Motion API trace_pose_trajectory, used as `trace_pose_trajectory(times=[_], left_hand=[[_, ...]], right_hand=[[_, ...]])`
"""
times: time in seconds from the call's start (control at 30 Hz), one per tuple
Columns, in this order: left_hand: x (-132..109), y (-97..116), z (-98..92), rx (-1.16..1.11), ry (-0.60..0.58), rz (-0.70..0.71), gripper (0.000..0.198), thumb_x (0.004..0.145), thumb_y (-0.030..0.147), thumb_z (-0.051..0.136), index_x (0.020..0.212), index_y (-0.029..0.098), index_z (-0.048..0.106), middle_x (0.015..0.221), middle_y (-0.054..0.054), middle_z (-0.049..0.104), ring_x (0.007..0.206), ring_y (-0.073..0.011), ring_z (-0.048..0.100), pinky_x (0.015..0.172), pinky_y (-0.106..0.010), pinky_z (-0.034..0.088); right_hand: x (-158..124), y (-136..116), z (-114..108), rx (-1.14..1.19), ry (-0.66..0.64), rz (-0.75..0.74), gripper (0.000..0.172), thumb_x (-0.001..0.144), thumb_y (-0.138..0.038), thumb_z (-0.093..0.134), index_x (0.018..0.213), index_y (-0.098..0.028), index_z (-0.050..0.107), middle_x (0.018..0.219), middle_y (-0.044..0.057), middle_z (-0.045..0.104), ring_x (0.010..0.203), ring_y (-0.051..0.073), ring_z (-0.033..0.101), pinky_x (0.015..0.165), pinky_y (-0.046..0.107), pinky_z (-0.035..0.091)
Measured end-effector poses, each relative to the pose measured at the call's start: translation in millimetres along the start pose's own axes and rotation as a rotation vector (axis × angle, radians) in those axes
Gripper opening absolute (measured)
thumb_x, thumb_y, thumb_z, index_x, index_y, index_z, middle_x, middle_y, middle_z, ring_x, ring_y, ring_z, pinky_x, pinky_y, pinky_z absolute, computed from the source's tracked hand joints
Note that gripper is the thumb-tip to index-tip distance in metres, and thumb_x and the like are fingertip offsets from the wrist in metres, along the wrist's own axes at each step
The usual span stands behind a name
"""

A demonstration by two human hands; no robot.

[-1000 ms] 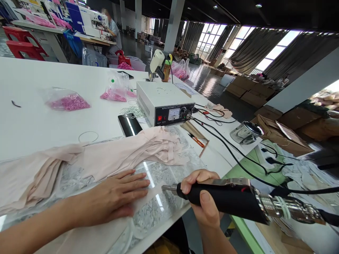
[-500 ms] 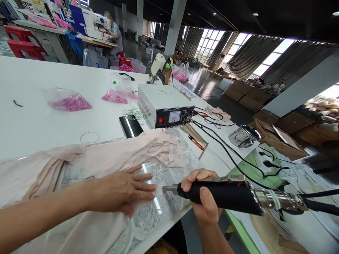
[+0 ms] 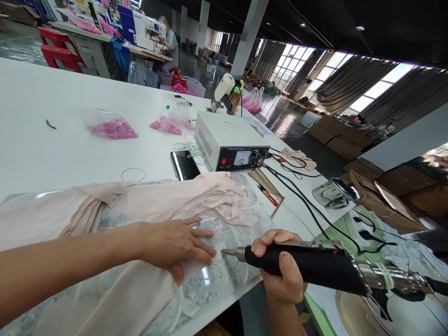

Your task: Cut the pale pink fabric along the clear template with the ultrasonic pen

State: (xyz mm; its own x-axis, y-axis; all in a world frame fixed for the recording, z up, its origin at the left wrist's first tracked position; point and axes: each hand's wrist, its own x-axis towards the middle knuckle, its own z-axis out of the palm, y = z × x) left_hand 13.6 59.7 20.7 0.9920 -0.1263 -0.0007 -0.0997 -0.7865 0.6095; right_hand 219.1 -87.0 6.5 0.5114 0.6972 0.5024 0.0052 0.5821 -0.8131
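My left hand (image 3: 178, 245) lies flat with fingers stretched out on pale pink fabric (image 3: 147, 205) spread over a clear sheet (image 3: 224, 275) on the white table (image 3: 42, 149). My right hand (image 3: 282, 270) is wrapped round a black hand-held tool (image 3: 315, 267) with a metal rear part and a cable. The tool's metal tip (image 3: 233, 252) points left and sits just beside my left fingertips, at the fabric's edge.
A white control box (image 3: 227, 140) with a dial stands behind the fabric, black cables (image 3: 308, 205) running from it. A phone (image 3: 184, 164), bags of pink rings (image 3: 112, 128), a metal cup (image 3: 334, 192) and a small white cutter (image 3: 224, 91) lie around. A person sits at a sewing machine (image 3: 147, 28) far back.
The view has shifted, so everything sits a little further right. My left hand has slid slightly right on the fabric, and the tool tip stays close to its fingertips.
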Motion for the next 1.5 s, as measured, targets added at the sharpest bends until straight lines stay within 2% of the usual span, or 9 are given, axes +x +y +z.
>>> trace_pose_trajectory(times=[0.17, 0.53, 0.73, 0.87, 0.97, 1.17, 1.37, 1.5], left_hand=[[0, -2, 1.8, 0.002, -0.006, -0.008, 0.069, 0.081, 0.022, 0.083, 0.143, 0.037, 0.055, 0.143, -0.001, 0.06, 0.145, -0.0332, 0.035, 0.123, -0.056, 0.014], [3, -7, 5.7, -0.034, 0.023, 0.005, 0.07, 0.08, 0.027, 0.085, 0.142, 0.039, 0.055, 0.141, 0.0, 0.061, 0.145, -0.032, 0.036, 0.123, -0.054, 0.013], [4, -11, 8.9, -0.092, 0.079, 0.013, 0.066, 0.077, 0.03, 0.086, 0.137, 0.042, 0.06, 0.138, 0.002, 0.064, 0.143, -0.0306, 0.04, 0.123, -0.051, 0.015], [5, -13, 9.3, -0.115, 0.074, 0.01, 0.062, 0.078, 0.031, 0.085, 0.135, 0.042, 0.062, 0.137, 0.002, 0.065, 0.143, -0.0322, 0.041, 0.123, -0.053, 0.012], [5, -12, 9.4, -0.123, 0.079, 0.006, 0.06, 0.079, 0.032, 0.084, 0.135, 0.042, 0.062, 0.137, 0.002, 0.065, 0.143, -0.0329, 0.041, 0.123, -0.054, 0.012], [6, -13, 11.4, -0.108, 0.098, 0.003, 0.059, 0.079, 0.031, 0.084, 0.133, 0.043, 0.063, 0.135, 0.003, 0.066, 0.142, -0.0311, 0.044, 0.123, -0.051, 0.016], [9, -12, 11.2, -0.035, 0.048, 0.009, 0.066, 0.076, 0.026, 0.085, 0.136, 0.038, 0.061, 0.136, 0.0, 0.065, 0.141, -0.0364, 0.044, 0.121, -0.057, 0.019], [12, -10, 9.3, 0.022, 0.016, -0.001, 0.072, 0.071, 0.019, 0.087, 0.136, 0.036, 0.062, 0.137, -0.001, 0.065, 0.141, -0.0373, 0.045, 0.121, -0.057, 0.022]], right_hand=[[0, 2, -4, -0.05, -0.036, -0.012, 0.013, 0.089, -0.034, 0.057, 0.094, -0.023, 0.06, 0.078, 0.0, 0.061, 0.055, 0.016, 0.062, 0.05, 0.033, 0.055], [1, 0, 2, 0.002, 0.015, 0.011, 0.012, 0.085, -0.033, 0.059, 0.09, -0.022, 0.062, 0.077, 0.0, 0.06, 0.053, 0.015, 0.061, 0.051, 0.032, 0.053], [-11, -17, 6, 0.051, 0.062, 0.042, 0.016, 0.084, -0.036, 0.06, 0.091, -0.021, 0.063, 0.077, 0.0, 0.057, 0.052, 0.013, 0.057, 0.049, 0.032, 0.051], [-19, -29, 15, 0.035, -0.005, 0.004, 0.019, 0.085, -0.04, 0.063, 0.091, -0.022, 0.062, 0.074, -0.001, 0.056, 0.05, 0.013, 0.056, 0.045, 0.031, 0.05], [-23, -29, 19, 0.006, -0.06, 0.002, 0.019, 0.088, -0.041, 0.062, 0.095, -0.023, 0.062, 0.076, 0.0, 0.057, 0.054, 0.014, 0.057, 0.048, 0.031, 0.051], [-26, -22, 18, -0.034, -0.098, 0.012, 0.017, 0.09, -0.042, 0.059, 0.098, -0.026, 0.059, 0.078, 0.0, 0.057, 0.056, 0.016, 0.057, 0.051, 0.034, 0.052], [-26, -21, 17, -0.048, -0.091, 0.012, 0.019, 0.091, -0.044, 0.058, 0.098, -0.026, 0.059, 0.078, -0.001, 0.056, 0.057, 0.016, 0.057, 0.051, 0.034, 0.051], [-25, -20, 16, -0.016, -0.099, -0.001, 0.02, 0.09, -0.042, 0.059, 0.1, -0.025, 0.061, 0.079, -0.001, 0.057, 0.054, 0.014, 0.057, 0.049, 0.033, 0.051]])
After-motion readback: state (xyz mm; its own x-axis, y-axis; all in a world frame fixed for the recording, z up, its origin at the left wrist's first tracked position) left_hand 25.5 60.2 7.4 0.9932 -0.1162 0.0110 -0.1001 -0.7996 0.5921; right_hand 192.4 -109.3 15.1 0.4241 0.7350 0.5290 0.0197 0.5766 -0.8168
